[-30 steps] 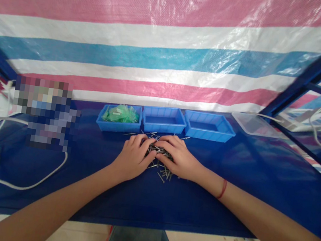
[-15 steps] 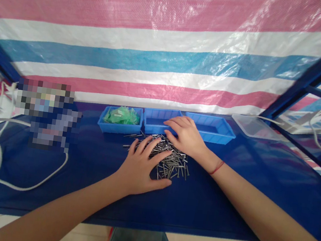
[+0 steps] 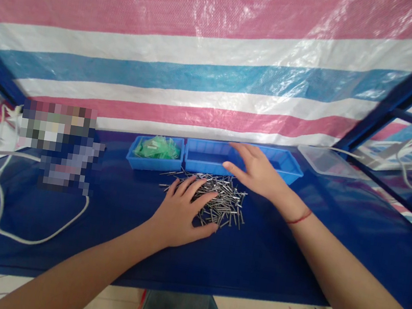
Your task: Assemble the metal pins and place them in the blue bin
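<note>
A loose heap of grey metal nails lies on the blue tabletop. My left hand rests on the heap's left side with its fingers spread, closed on nothing. Just behind the heap hovers my right hand, fingers stretched out and thumb apart, with no object in it that I can see. It covers part of the middle blue bin and the right blue bin. Beside them on the left, another blue bin holds thin green plastic pieces.
A translucent plastic lid lies at the back right. White cables loop over the table's left side, near a blurred-out patch. Behind the bins hangs a striped plastic sheet, with blue frame posts at the sides.
My right hand has shifted right and slightly toward me, off the back of the nail heap, and its fingers have straightened. My left hand has hardly moved.
</note>
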A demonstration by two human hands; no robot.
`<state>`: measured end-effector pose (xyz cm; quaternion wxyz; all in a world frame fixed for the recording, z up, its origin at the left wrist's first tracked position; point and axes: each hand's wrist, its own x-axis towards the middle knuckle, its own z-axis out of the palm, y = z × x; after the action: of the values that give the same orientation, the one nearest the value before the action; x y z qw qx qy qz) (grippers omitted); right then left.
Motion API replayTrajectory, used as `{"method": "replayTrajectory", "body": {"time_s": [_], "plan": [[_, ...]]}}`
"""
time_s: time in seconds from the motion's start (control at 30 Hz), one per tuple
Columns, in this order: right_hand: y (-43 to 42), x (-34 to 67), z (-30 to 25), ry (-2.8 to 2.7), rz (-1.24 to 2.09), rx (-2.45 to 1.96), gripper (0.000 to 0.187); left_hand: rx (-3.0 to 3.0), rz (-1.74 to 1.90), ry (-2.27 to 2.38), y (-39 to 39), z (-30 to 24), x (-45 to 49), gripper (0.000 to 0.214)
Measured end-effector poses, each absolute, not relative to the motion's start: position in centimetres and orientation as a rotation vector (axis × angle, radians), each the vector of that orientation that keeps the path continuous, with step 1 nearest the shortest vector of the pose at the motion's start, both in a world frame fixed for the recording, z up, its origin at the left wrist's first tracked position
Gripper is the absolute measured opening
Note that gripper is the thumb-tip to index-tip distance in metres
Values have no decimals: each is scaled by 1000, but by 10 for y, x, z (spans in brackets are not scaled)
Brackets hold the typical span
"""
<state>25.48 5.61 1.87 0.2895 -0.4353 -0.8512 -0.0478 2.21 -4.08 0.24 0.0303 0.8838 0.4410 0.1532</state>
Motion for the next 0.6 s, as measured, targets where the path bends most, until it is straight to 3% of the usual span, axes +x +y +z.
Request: {"method": "replayTrajectory", "body": {"time_s": [0.07,0.17,0.33,0.6], "plan": [[56,269,18,-2183,-105,-1342,65,2729,489,1350,-41,2,21,63],[57,283,15,-2233,2,-1486,54,2734,500,1345,-41,3,20,62],[59,285,16,-2332,27,-1437,35,2736,496,1356,-41,5,20,61],[41,292,44,-2282,51,-1294,21,2741,500,1364,-40,8,16,66]]}}
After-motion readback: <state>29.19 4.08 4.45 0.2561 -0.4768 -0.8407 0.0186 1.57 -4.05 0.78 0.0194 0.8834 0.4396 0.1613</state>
